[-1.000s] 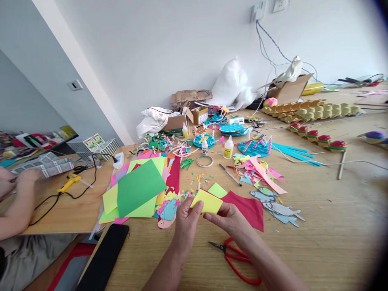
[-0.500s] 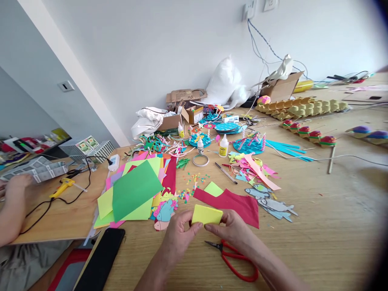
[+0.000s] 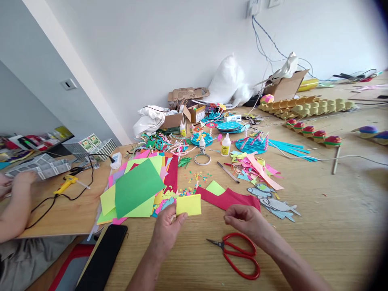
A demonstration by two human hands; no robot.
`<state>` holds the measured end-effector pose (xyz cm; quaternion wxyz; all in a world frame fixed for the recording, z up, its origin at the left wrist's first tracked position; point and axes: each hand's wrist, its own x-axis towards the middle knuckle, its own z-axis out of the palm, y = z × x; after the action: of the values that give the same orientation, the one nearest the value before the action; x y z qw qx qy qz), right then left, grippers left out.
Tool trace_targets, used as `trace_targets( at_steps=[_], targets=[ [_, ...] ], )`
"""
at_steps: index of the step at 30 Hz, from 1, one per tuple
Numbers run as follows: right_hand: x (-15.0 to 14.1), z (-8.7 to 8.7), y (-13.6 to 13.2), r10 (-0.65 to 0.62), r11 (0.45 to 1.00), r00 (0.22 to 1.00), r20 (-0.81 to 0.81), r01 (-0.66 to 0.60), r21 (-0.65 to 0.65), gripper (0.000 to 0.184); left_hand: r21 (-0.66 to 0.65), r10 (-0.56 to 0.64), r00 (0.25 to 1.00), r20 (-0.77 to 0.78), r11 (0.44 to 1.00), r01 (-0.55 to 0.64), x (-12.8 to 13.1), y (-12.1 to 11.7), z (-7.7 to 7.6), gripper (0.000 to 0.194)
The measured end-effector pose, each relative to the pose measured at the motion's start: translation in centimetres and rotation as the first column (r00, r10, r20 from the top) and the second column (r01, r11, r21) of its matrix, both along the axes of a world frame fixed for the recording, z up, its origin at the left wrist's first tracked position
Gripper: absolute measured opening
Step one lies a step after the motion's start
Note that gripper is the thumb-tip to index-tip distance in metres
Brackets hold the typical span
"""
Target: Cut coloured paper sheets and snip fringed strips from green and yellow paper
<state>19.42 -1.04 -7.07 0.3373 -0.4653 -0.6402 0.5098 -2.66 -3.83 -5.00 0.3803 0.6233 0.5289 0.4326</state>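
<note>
My left hand pinches a small folded piece of yellow paper between thumb and fingers, holding it above the table by its left side. My right hand is off the paper, its fingers loosely curled with nothing seen in them. It hovers just above the red-handled scissors, which lie on the wood with their dark blades toward the left. Behind the right hand is a cut piece of dark red paper, with a light green piece partly under it.
To the left lies a stack of coloured sheets topped by a green sheet. Glue bottles, a tape roll, a pen and paper fish lie farther back. A co-worker's arm is at far left, near a yellow glue gun.
My right hand has let go of the yellow paper and moved right, above the scissors. My left hand has carried the paper a little to the left and up.
</note>
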Motion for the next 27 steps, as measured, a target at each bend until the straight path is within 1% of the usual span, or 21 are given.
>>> trace_targets(
  at_steps=[2, 5, 7, 9, 11, 14, 16, 18, 19, 20, 21, 22, 24, 25, 26, 27],
  targets=[
    [0.3, 0.0, 0.0, -0.012, 1.000, 0.999, -0.036, 0.012, -0.009, 0.017, -0.006, 0.020, 0.999, 0.034, 1.000, -0.020, -0.3, 0.3, -0.4, 0.027],
    [-0.7, 0.2, -0.4, 0.019, 1.000, 0.987, -0.160, -0.020, -0.003, 0.020, 0.016, -0.002, 0.999, 0.052, 1.000, 0.001, 0.7, 0.3, -0.9, 0.029],
    [-1.8, 0.2, -0.8, 0.074, 0.997, 0.968, -0.242, -0.078, -0.005, 0.024, 0.040, -0.019, 0.999, 0.027, 0.999, 0.018, 1.7, 0.0, -1.0, 0.028],
    [-2.7, 0.1, -1.1, 0.091, 0.994, 0.950, -0.298, -0.104, -0.029, 0.026, 0.054, -0.034, 0.999, -0.015, 0.998, 0.035, 2.7, -0.3, -1.0, 0.026],
    [-3.1, -0.2, -1.3, 0.067, 0.995, 0.947, -0.313, -0.087, -0.049, 0.029, 0.060, -0.058, 0.997, -0.050, 0.996, 0.061, 3.2, -0.6, -0.8, 0.023],
    [-2.7, -0.3, -1.6, 0.038, 0.998, 0.963, -0.265, -0.049, -0.038, 0.029, 0.049, -0.082, 0.994, -0.077, 0.995, 0.086, 3.2, -0.8, -0.7, 0.016],
    [-1.9, -0.1, -1.5, 0.002, 0.999, 0.971, -0.239, -0.013, -0.045, 0.028, 0.032, -0.027, 0.996, -0.080, 0.999, 0.030, 2.4, -0.7, -0.6, 0.012],
    [-0.9, 0.2, -1.4, -0.057, 0.996, 0.971, -0.230, 0.042, -0.073, 0.030, 0.017, 0.087, 0.995, -0.041, 0.996, -0.086, 1.3, -0.5, -0.5, 0.019],
    [-0.4, 0.4, -1.3, -0.081, 0.994, 0.970, -0.229, 0.063, -0.086, 0.031, 0.012, 0.141, 0.990, 0.002, 0.990, -0.141, 0.7, -0.4, -0.4, 0.021],
    [0.0, 0.5, -1.2, -0.093, 0.993, 0.970, -0.225, 0.074, -0.094, 0.031, -0.001, 0.171, 0.984, 0.041, 0.985, -0.172, 0.3, -0.3, -0.3, 0.023],
    [0.3, 0.6, -1.2, -0.093, 0.993, 0.972, -0.216, 0.074, -0.096, 0.031, -0.015, 0.174, 0.982, 0.069, 0.985, -0.174, -0.1, -0.3, -0.3, 0.024],
    [0.4, 0.8, -1.2, -0.076, 0.994, 0.978, -0.197, 0.058, -0.091, 0.030, -0.037, 0.139, 0.986, 0.092, 0.990, -0.136, -0.1, -0.4, -0.3, 0.025],
    [0.2, 1.0, -1.5, -0.023, 0.999, 0.990, -0.140, 0.016, -0.052, 0.026, -0.100, -0.021, 0.987, 0.159, 0.994, 0.038, 0.3, -0.5, -0.5, 0.025],
    [-0.1, 1.1, -1.7, 0.007, 1.000, 0.995, -0.104, -0.009, -0.022, 0.025, -0.129, -0.110, 0.968, 0.224, 0.981, 0.141, 0.8, -0.6, -0.8, 0.028],
    [-0.5, 1.3, -1.9, 0.033, 0.999, 0.997, -0.067, -0.032, 0.008, 0.024, -0.145, -0.192, 0.933, 0.304, 0.959, 0.245, 1.4, -0.7, -1.0, 0.037],
    [-0.9, 1.4, -2.1, 0.053, 0.998, 0.998, -0.031, -0.051, 0.034, 0.024, -0.156, -0.236, 0.906, 0.352, 0.939, 0.305, 2.0, -0.8, -1.3, 0.043]
  ],
)
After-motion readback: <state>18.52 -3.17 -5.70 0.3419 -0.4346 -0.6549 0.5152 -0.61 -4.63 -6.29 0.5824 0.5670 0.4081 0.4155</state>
